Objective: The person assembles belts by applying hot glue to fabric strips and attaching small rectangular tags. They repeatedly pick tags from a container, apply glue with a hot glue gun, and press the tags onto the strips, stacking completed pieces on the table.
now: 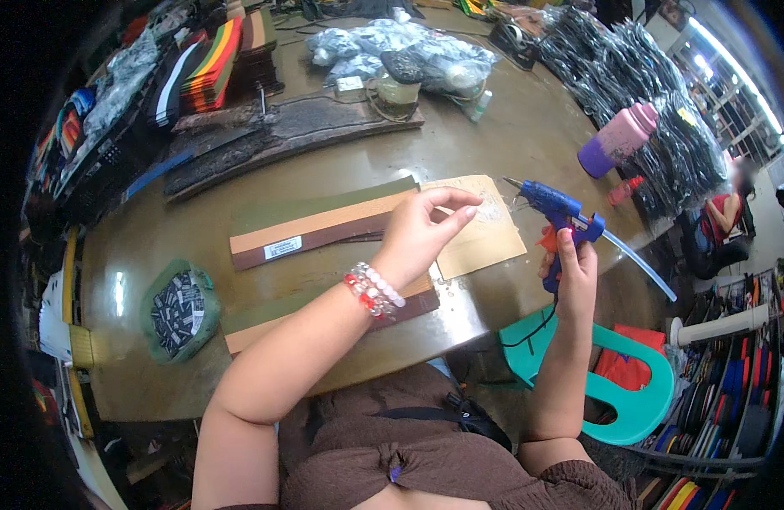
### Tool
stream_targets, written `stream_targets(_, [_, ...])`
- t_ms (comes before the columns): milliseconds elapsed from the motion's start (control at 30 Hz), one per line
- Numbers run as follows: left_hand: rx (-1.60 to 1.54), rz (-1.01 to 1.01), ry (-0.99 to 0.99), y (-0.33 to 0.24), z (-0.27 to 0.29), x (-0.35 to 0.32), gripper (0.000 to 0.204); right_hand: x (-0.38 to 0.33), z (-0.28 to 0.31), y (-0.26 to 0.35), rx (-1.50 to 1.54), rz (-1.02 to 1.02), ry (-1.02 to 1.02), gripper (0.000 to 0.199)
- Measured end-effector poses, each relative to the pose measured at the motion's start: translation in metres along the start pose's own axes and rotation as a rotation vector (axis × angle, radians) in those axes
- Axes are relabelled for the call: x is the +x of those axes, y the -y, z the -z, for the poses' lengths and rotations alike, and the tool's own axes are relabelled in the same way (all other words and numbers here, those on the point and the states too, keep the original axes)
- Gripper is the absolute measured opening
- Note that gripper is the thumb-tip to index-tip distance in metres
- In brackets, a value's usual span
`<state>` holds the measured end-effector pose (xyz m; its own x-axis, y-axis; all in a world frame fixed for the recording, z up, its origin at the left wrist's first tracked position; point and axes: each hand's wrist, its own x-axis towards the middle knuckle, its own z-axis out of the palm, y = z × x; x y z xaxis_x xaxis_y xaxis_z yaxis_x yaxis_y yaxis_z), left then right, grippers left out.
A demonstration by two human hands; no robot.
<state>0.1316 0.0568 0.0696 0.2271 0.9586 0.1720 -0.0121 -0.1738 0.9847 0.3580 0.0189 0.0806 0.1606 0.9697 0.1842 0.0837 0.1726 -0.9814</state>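
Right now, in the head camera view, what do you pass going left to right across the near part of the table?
Green bag of labels → striped strap strips → left hand → cardboard sheet → blue glue gun held in the right hand → purple bottle.

The glue gun (555, 210) is blue with an orange trigger. Left of it lies a tan cardboard sheet (484, 234); further left, strips (320, 223) of olive green, tan and dark brown. The bracelet (373, 291) shows red, white and pink beads. Beyond the gun stands a pink-and-purple bottle (617, 138). The desk (494, 127) is olive-brown.
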Motion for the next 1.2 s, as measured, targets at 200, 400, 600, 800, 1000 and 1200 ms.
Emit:
stream_targets(200, [-0.327, 0.074, -0.001, 0.011, -0.045, 0.006, 0.030, -0.005, -0.002, -0.001, -0.027, 0.041, 0.000, 0.033])
stream_targets(400, [-0.182, 0.130, -0.046, 0.013, -0.048, 0.007, 0.024, -0.010, -0.009, 0.000, -0.089, 0.106, -0.018, 0.033])
stream_targets(600, [-0.549, 0.225, -0.020, 0.011, -0.046, 0.001, 0.018, -0.017, -0.024, 0.002, -0.043, 0.140, -0.083, 0.033])
stream_targets(800, [-0.525, 0.207, 0.169, 0.009, -0.026, 0.003, 0.017, -0.020, -0.027, 0.004, 0.006, 0.100, -0.087, 0.032])
stream_targets(1000, [-0.576, 0.183, 0.157, 0.006, -0.021, 0.003, 0.020, -0.021, -0.030, 0.006, 0.052, 0.103, -0.083, 0.031])
stream_targets(1200, [-0.468, 0.111, 0.175, 0.004, -0.016, 0.003, 0.018, -0.021, -0.032, 0.005, 0.075, 0.078, -0.075, 0.030])
